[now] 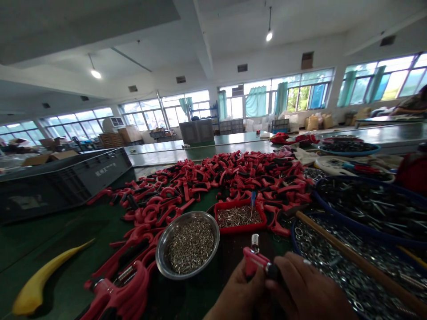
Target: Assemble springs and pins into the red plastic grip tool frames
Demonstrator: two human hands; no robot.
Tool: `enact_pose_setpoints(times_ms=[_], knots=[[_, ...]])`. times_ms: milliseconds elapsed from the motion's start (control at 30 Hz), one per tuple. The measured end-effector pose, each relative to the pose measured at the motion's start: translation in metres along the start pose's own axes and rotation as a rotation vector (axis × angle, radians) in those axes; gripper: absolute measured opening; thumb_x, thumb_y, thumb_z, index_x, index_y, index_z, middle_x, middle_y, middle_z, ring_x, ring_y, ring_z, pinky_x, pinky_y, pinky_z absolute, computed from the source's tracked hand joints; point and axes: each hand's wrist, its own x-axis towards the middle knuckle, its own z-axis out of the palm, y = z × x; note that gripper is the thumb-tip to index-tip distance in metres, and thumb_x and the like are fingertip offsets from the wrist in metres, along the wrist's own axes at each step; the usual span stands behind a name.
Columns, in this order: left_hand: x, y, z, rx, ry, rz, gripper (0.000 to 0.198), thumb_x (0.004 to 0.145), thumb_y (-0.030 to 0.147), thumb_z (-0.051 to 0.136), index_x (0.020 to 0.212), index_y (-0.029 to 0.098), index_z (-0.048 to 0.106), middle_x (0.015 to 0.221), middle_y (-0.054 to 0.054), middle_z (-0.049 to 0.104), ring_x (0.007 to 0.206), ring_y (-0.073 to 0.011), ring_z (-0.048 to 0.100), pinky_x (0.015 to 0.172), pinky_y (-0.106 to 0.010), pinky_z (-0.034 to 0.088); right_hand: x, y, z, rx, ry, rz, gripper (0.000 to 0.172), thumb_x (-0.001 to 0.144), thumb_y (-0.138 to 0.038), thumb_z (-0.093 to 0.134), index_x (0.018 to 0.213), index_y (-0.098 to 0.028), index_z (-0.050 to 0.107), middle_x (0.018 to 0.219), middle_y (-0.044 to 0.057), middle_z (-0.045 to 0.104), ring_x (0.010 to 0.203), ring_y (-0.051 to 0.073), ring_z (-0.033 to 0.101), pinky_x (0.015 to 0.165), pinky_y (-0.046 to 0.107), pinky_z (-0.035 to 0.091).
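At far left, a curved yellow piece point(40, 284) is lying on the green bench point(43, 231), with a grey crate point(76, 182) standing behind it. To its right, red handles point(213, 182) are spreading in a heap, many showing black inserts. A steel bowl point(159, 255) is sitting at the heap's near edge, holding small metal eyelets point(190, 246). Just beside it, a red tray point(240, 230) is holding short metal pins point(238, 217), with a thin blue-topped rod point(252, 202) standing among them.

At centre, you are holding the red part point(251, 262) low in front of you between both hands, a metal coil point(255, 244) rising from its top and a black end point(273, 271) pointing right. Your left hand point(233, 295) is curling its fingers around the red body. Your right hand point(305, 289) is closing its fingers, pressed together, over the black end. You cannot tell from this view whether the thumbs are pinching. The part is probably light, stiff moulded plastic, perhaps slick, so the red body is offering the surest hold, not the coil.

At right, a wooden-handled hammer point(350, 253) is lying across a blue-rimmed basin point(295, 235) of washers point(333, 266), while a second basin point(320, 204) is holding long metal pins point(373, 209).
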Motion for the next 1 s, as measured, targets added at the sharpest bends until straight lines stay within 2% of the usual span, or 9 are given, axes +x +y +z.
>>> enact_pose_setpoints(times_ms=[67,167,233,300,433,567,733,867,1000], knots=[[0.004,-0.005,0.006,-0.006,0.079,0.054,0.047,0.062,0.052,0.069,0.091,0.018,0.053,0.056,0.005,0.049,0.045,-0.0053,0.042,0.049,-0.019,0.031,0.010,0.004,0.005,0.109,-0.086,0.174,0.039,0.088,-0.045,0.030,0.069,-0.022,0.056,0.066,0.008,0.064,0.056,0.019,0.060,0.047,0.026,0.046],[0.009,-0.009,0.013,0.067,0.238,0.182,0.050,0.060,0.050,0.072,0.093,0.017,0.055,0.070,0.001,0.057,0.060,-0.0093,0.051,0.058,-0.020,0.038,0.018,0.008,0.012,0.388,-0.338,0.520,0.058,0.088,-0.054,0.011,0.063,-0.021,0.052,0.054,0.003,0.057,0.046,0.016,0.055,0.042,0.025,0.043],[0.011,-0.009,0.014,0.115,0.304,0.206,0.049,0.058,0.049,0.073,0.090,0.016,0.055,0.068,0.001,0.057,0.057,-0.0091,0.051,0.055,-0.019,0.038,0.018,0.012,0.015,0.452,-0.465,0.632,0.066,0.086,-0.057,0.003,0.060,-0.020,0.052,0.048,0.002,0.052,0.042,0.015,0.050,0.041,0.025,0.041],[0.012,-0.009,0.012,0.089,0.314,0.122,0.048,0.060,0.052,0.070,0.088,0.017,0.053,0.057,0.005,0.050,0.043,-0.0055,0.042,0.044,-0.018,0.032,0.014,0.016,0.018,0.409,-0.495,0.584,0.065,0.086,-0.058,0.007,0.063,-0.020,0.054,0.053,0.003,0.055,0.048,0.016,0.053,0.049,0.027,0.043],[0.011,-0.006,0.010,0.059,0.324,0.034,0.050,0.061,0.058,0.066,0.084,0.018,0.048,0.047,0.010,0.040,0.033,-0.0025,0.028,0.035,-0.017,0.021,0.008,0.022,0.022,0.225,-0.359,0.422,0.052,0.081,-0.059,0.024,0.077,-0.020,0.058,0.072,0.008,0.061,0.065,0.022,0.057,0.063,0.036,0.043],[0.010,-0.003,0.010,0.174,0.314,0.084,0.051,0.060,0.060,0.065,0.084,0.017,0.048,0.045,0.010,0.038,0.032,-0.0025,0.029,0.034,-0.016,0.020,0.013,0.023,0.023,0.355,-0.447,0.503,0.056,0.086,-0.054,0.016,0.060,-0.021,0.053,0.051,0.002,0.052,0.045,0.017,0.050,0.047,0.029,0.041],[0.011,-0.003,0.005,0.145,0.282,0.003,0.059,0.057,0.064,0.063,0.089,0.017,0.049,0.049,0.010,0.040,0.033,-0.0031,0.030,0.034,-0.018,0.023,0.016,0.020,0.016,0.382,-0.391,0.483,0.045,0.079,-0.060,0.033,0.066,-0.022,0.054,0.065,0.004,0.057,0.062,0.018,0.054,0.056,0.028,0.042],[0.014,-0.005,0.002,0.183,0.278,0.012,0.055,0.058,0.062,0.065,0.086,0.017,0.049,0.050,0.009,0.040,0.032,-0.0032,0.031,0.034,-0.018,0.021,0.013,0.020,0.013,0.537,-0.597,0.654,0.062,0.084,-0.061,0.010,0.050,-0.022,0.045,0.045,-0.001,0.041,0.042,0.014,0.044,0.042,0.024,0.038],[0.013,-0.006,0.005,0.130,0.262,-0.044,0.055,0.059,0.060,0.065,0.088,0.015,0.051,0.050,0.007,0.045,0.035,-0.0044,0.035,0.038,-0.018,0.026,0.013,0.017,0.010,0.477,-0.371,0.570,0.050,0.077,-0.063,0.033,0.064,-0.021,0.057,0.063,0.003,0.057,0.057,0.016,0.053,0.051,0.024,0.043]])
